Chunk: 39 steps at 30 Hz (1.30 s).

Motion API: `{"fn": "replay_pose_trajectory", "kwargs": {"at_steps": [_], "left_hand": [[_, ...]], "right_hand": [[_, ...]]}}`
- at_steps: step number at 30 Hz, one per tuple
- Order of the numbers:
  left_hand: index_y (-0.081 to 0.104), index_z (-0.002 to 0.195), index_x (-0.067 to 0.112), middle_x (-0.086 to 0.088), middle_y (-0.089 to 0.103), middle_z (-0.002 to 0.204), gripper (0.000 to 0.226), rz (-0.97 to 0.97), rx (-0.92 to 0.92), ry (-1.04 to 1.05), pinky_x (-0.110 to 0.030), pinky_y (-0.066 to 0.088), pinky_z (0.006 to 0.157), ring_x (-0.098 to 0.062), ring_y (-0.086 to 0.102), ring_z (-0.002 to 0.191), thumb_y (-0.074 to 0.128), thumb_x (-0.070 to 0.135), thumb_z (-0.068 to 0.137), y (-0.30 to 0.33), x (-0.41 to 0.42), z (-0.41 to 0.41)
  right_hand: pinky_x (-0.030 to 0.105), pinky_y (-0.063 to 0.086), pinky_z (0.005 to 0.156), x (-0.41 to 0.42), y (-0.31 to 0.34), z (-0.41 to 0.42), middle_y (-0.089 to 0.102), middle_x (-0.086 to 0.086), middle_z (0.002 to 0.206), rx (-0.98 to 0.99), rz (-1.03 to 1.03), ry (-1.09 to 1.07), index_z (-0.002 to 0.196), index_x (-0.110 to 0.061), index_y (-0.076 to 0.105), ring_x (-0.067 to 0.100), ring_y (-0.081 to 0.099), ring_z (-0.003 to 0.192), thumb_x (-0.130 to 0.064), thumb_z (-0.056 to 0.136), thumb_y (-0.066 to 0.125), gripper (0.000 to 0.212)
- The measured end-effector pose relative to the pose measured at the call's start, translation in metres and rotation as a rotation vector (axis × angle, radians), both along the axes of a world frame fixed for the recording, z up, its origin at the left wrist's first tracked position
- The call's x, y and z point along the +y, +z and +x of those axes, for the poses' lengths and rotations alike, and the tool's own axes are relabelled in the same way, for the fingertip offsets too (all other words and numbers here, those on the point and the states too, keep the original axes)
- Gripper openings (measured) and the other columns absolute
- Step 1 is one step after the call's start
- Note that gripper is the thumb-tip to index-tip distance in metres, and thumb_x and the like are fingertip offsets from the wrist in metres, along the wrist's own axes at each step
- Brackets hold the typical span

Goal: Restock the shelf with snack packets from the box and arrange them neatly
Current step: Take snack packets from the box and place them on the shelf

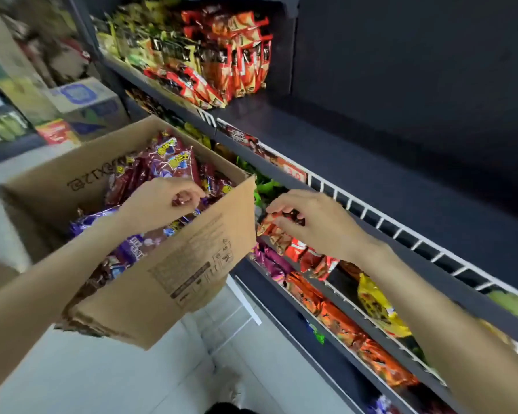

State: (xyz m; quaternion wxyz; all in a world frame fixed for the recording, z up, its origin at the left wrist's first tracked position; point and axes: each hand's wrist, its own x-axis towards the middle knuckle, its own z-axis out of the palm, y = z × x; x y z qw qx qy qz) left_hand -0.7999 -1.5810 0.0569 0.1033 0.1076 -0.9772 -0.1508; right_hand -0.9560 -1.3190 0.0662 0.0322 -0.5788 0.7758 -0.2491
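An open cardboard box (192, 264) is tilted at the left and filled with maroon and purple snack packets (168, 162). My left hand (162, 201) reaches into the box with its fingers curled just above the packets; whether it holds one is unclear. My right hand (314, 225) is beside the box's right edge, below the front rail of the dark shelf (401, 180). Its fingers pinch an orange-brown snack packet (271, 231) over the lower shelf's row.
The dark shelf has a white wire rail (371, 212) and red packets (237, 61) stacked at its far left. Lower shelves hold orange (335, 315), yellow (377, 309) and purple (272, 264) packets. Cartons (84, 103) stand on the floor behind the box.
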Motion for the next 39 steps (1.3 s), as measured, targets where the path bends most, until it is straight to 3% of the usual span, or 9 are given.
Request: {"fn": "replay_pose_trajectory", "kwargs": {"at_steps": [5,8,13,16,24,26,30,34,39], "left_hand": [[0.06,0.117,0.03,0.009,0.062,0.113,0.03,-0.044,-0.219,0.081,-0.029,0.05,0.084,-0.009,0.061,0.1,0.063,0.031,0.087,-0.037,-0.112,0.017],[0.05,0.128,0.029,0.006,0.052,0.127,0.046,-0.041,-0.299,0.09,-0.032,0.047,0.089,-0.013,0.055,0.11,0.061,0.043,0.086,-0.052,-0.152,0.014],[0.027,0.145,0.024,0.001,0.035,0.146,0.084,0.242,-0.454,0.044,-0.033,0.034,0.105,-0.018,0.041,0.128,0.061,0.061,0.077,-0.076,-0.173,0.008],[0.022,0.146,0.02,-0.004,0.031,0.149,0.096,0.244,-0.513,0.023,-0.035,0.031,0.109,-0.021,0.035,0.133,0.064,0.065,0.071,-0.097,-0.174,0.011],[0.032,0.141,0.019,-0.008,0.048,0.135,0.075,0.225,-0.379,0.131,-0.039,0.043,0.096,-0.027,0.051,0.118,0.062,0.054,0.082,-0.122,-0.178,0.031],[0.034,0.137,0.018,-0.007,0.048,0.132,0.075,0.208,-0.392,0.155,-0.039,0.044,0.09,-0.028,0.054,0.114,0.063,0.056,0.08,-0.125,-0.179,0.042],[0.037,0.135,0.017,-0.006,0.05,0.128,0.075,0.217,-0.372,0.159,-0.035,0.043,0.087,-0.028,0.055,0.111,0.074,0.044,0.075,-0.129,-0.168,0.06],[0.049,0.123,0.013,0.003,0.059,0.099,0.049,0.406,-0.31,0.099,-0.011,0.037,0.072,-0.017,0.057,0.093,0.07,0.032,0.083,-0.12,-0.167,0.064],[0.05,0.113,0.017,0.002,0.06,0.087,0.018,0.4,-0.19,0.119,-0.021,0.042,0.07,-0.015,0.059,0.08,0.052,0.021,0.096,-0.088,-0.169,0.064]], "right_hand": [[0.029,0.043,0.079,-0.125,-0.026,0.001,0.057,-0.005,0.121,0.005,0.114,0.032,0.122,-0.027,0.057,0.012,0.052,0.111,-0.029,0.095,0.052,0.028],[0.037,0.045,0.094,-0.188,-0.045,-0.003,0.055,-0.002,0.127,-0.004,0.153,0.001,0.128,-0.026,0.052,0.016,0.052,0.116,-0.029,0.094,0.054,0.034],[0.04,0.043,0.098,-0.269,-0.073,-0.017,0.049,0.008,0.136,-0.043,0.306,-0.088,0.142,-0.02,0.035,0.025,0.048,0.123,-0.034,0.094,0.054,0.054],[0.042,0.043,0.098,-0.306,-0.091,-0.025,0.047,0.011,0.138,-0.16,0.341,-0.157,0.148,-0.02,0.02,0.028,0.049,0.122,-0.038,0.091,0.058,0.071],[0.041,0.035,0.106,-0.369,-0.106,-0.024,0.036,0.013,0.148,-0.439,0.055,-0.337,0.15,-0.026,-0.002,0.028,0.041,0.132,-0.024,0.081,0.074,0.103],[0.043,0.037,0.105,-0.374,-0.104,-0.024,0.043,0.012,0.144,-0.421,0.04,-0.368,0.15,-0.024,0.006,0.029,0.045,0.129,-0.025,0.079,0.076,0.099],[0.033,0.044,0.079,-0.365,-0.094,-0.019,0.062,0.001,0.111,-0.327,0.098,-0.288,0.121,-0.018,0.046,0.021,0.059,0.097,-0.03,0.081,0.073,0.05],[0.033,0.043,0.071,-0.34,-0.072,-0.008,0.055,-0.008,0.091,-0.155,0.079,-0.177,0.11,-0.019,0.057,0.015,0.053,0.085,-0.032,0.085,0.068,0.03],[0.03,0.038,0.062,-0.297,-0.031,0.001,0.056,-0.006,0.075,-0.098,-0.151,-0.246,0.104,-0.016,0.059,0.006,0.049,0.06,-0.026,0.088,0.064,0.019]]}}
